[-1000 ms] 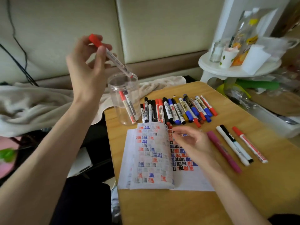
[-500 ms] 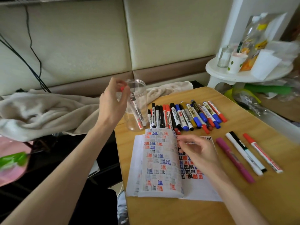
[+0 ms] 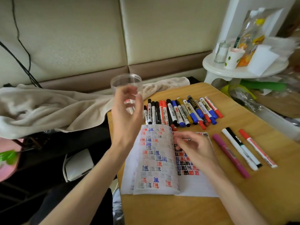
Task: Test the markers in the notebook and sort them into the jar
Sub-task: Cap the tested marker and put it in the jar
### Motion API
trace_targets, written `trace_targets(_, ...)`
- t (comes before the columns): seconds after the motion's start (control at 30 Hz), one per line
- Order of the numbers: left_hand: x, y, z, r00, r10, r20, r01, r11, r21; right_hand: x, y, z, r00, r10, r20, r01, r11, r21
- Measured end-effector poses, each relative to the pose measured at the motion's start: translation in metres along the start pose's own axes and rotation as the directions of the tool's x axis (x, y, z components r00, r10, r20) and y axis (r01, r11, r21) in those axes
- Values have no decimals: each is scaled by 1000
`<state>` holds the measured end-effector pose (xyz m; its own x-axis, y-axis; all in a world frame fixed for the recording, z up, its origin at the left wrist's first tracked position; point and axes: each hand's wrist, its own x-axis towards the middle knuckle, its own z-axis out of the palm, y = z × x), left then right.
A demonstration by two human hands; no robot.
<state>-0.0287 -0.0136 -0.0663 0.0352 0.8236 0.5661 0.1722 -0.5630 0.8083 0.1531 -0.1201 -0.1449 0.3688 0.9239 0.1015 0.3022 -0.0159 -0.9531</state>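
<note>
Left hand: the left hand (image 3: 125, 114) is raised in front of the clear plastic jar (image 3: 125, 78), fingers apart and loosely curled. It holds nothing that I can make out.
Jar: it stands at the far-left corner of the worktop (image 3: 178, 208), close to the left edge. A red cap (image 3: 129, 101) shows blurred between the fingers, probably a marker inside it.
Right hand: the right hand (image 3: 194, 150) rests on the right page of the open notebook (image 3: 155, 159), fingers bent onto the paper and gripping no marker.
Key relation: the row of markers (image 3: 178, 112) lies just beyond the notebook's far edge, to the right of the jar. Its long axes run roughly from far edge to near edge, fanned slightly.
Nearer hand: the left hand is just beside the row's left end, and the right hand is nearer its middle.
Set-aside markers: the purple marker (image 3: 230, 155), white marker (image 3: 238, 149), black-capped marker (image 3: 245, 147) and red-capped marker (image 3: 258, 149) lie parallel, right of the notebook, near the right hand.
Next step, judged: pick an untested marker from the row.
Edges: the jar's closeness to the left edge, with a beige blanket (image 3: 48, 108) beyond, makes a knock risky.
Open room: bare worktop shows along the near edge and toward the far-right corner.
</note>
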Motion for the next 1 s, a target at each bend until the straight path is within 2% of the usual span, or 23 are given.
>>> trace_targets(0.07,-22,3,17,982,-99,162,118,987,-112,-1,-1,0,1000,6,-3,-6,1000,-9)
trace_targets(0.13,-41,3,32,947,-128,296,179,972,-150,-2,-1,-2,1000,6,-4,-6,1000,-7)
trace_targets(0.27,-63,0,53,872,-190,450,295,940,-174,-3,2,-9,1000,3,-29,-3,1000,16)
trace_targets(0.47,-69,-11,64,828,-259,497,366,921,-129,3,13,-28,990,17,-138,-22,999,-32)
trace_targets(0.63,-69,-15,68,810,-231,540,323,943,-81,15,22,-46,951,-8,-311,-30,992,-119)
trace_targets(0.77,-63,-19,65,804,-252,538,353,931,-91,22,21,-53,923,-42,-384,-49,973,-224)
trace_targets(0.83,-60,-21,63,805,-268,529,368,925,-93,25,19,-54,904,-70,-422,-92,932,-351)
trace_targets(0.93,-60,-19,58,801,-270,534,372,924,-91,34,20,-54,885,-174,-431,-147,775,-614)
trace_targets(1.0,-62,-20,55,799,-264,540,366,926,-90,42,22,-53,890,-206,-407,-167,683,-711)
